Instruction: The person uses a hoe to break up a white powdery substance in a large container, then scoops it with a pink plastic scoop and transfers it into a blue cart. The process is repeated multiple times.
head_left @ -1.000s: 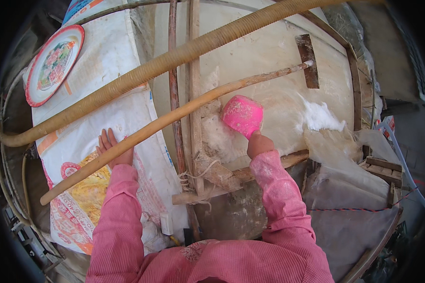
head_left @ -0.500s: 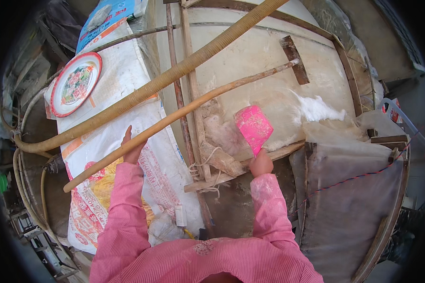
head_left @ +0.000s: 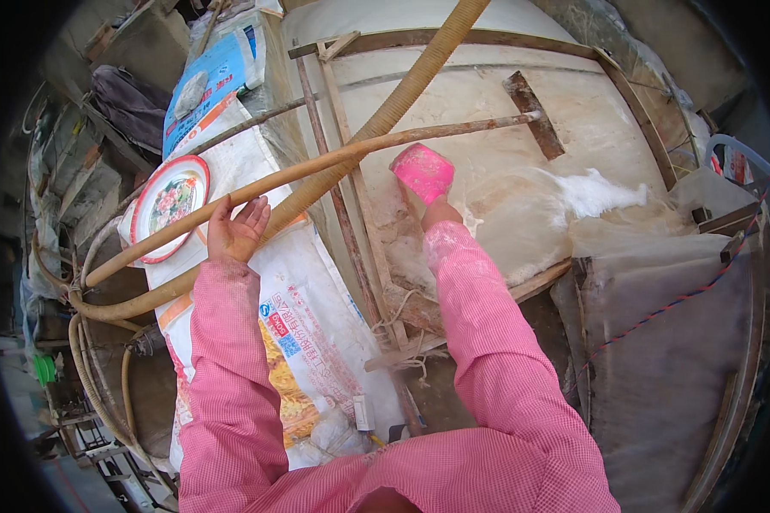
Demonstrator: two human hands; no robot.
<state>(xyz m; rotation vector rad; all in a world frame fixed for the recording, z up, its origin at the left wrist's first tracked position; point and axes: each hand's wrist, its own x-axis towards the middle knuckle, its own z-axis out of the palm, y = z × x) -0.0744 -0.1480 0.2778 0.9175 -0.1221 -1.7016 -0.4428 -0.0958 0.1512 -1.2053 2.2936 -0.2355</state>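
Note:
Palm turned up and fingers apart, my left hand [head_left: 235, 231] rests against the wooden handle [head_left: 316, 167] of a T-shaped rake. The rake's flat board head [head_left: 535, 118] lies on the pale, milky surface of a wood-framed vat [head_left: 505, 85]. My right hand [head_left: 440, 214] is closed round the short handle of a bright pink scoop [head_left: 425, 173]. The scoop is over the vat's near left part, its pink surface smeared with pale residue. Whether anything is in it, I cannot tell. Both pink checked sleeves have white smudges near the cuffs.
A thick ribbed hose [head_left: 393, 103] crosses the vat's left frame under the rake handle. A red-rimmed enamel plate [head_left: 173, 202] rests on white printed sacks [head_left: 316, 295] at left. White foam [head_left: 597, 193] sits at the vat's right. A twisted red-blue wire [head_left: 659, 318] crosses a grey sheet-covered panel [head_left: 659, 385].
My left hand has moved away from me, and the rake handle has swung up with it. My right hand has carried the pink scoop farther away and to the left. The view has shifted slightly.

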